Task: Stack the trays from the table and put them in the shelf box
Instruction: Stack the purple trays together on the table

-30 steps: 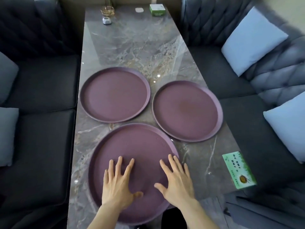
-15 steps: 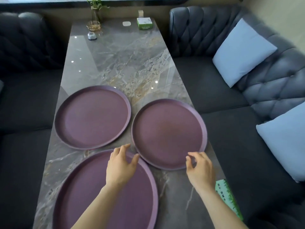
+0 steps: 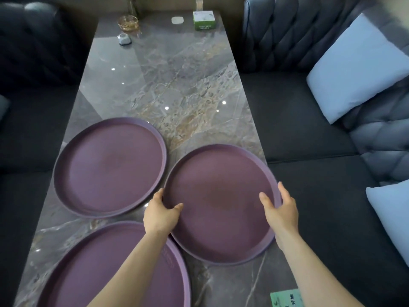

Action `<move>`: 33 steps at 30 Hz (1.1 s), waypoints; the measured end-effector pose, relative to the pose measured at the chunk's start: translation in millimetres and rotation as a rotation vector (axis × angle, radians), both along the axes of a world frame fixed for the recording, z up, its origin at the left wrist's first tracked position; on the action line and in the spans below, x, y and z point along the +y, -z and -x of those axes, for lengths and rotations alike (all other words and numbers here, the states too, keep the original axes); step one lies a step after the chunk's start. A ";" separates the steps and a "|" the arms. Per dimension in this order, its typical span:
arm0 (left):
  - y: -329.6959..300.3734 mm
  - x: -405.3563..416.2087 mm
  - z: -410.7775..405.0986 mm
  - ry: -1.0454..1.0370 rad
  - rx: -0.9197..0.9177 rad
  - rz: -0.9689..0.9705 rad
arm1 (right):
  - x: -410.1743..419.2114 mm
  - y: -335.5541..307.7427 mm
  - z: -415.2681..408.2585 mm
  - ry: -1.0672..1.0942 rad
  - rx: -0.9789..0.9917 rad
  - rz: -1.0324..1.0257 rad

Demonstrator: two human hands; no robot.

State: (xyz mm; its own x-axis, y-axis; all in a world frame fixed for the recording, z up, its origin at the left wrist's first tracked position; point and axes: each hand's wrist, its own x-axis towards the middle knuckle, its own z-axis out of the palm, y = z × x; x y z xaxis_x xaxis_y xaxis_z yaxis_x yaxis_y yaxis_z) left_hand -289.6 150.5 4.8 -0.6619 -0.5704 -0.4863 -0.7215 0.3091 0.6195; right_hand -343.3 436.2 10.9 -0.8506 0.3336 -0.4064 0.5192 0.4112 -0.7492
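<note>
Three round purple trays lie on the marble table (image 3: pixel 177 74). The right tray (image 3: pixel 219 202) is gripped at both sides: my left hand (image 3: pixel 160 214) holds its left rim with the thumb inside, and my right hand (image 3: pixel 280 210) clasps its right rim. The far left tray (image 3: pixel 108 167) lies flat beside it. The near tray (image 3: pixel 115 269) sits at the bottom left, partly under my left forearm. No shelf box is in view.
A green tissue box (image 3: pixel 204 19), a glass dish (image 3: pixel 128 23), a small white object (image 3: pixel 177 19) and a small grey item (image 3: pixel 124 38) stand at the table's far end. A green card (image 3: pixel 286 299) lies at the near right corner. Dark sofas with pale blue cushions (image 3: pixel 358 67) flank the table.
Both hands left the near tray, reached forward and closed on the right tray's two sides. The view has shifted forward, so the near tray now sits lower in frame.
</note>
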 end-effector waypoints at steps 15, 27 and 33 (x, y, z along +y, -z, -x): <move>-60.6 -59.5 -95.8 -0.154 0.207 0.117 | -38.3 -36.3 -81.1 0.279 0.065 -0.145; -45.0 -161.2 -236.4 -0.156 0.100 0.193 | -144.8 -22.9 -208.1 0.040 -0.032 -0.254; -29.7 -177.7 -269.8 -0.099 0.026 0.286 | -170.6 -10.3 -239.2 -0.068 -0.051 -0.243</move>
State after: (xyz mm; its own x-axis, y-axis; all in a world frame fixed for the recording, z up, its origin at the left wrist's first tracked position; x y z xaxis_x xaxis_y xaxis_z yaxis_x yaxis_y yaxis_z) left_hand -19.8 -27.3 34.5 -0.6063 -0.7443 -0.2801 -0.7420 0.4026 0.5361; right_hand -104.1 265.5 21.3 -0.8548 0.3698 -0.3642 0.5190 0.6111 -0.5976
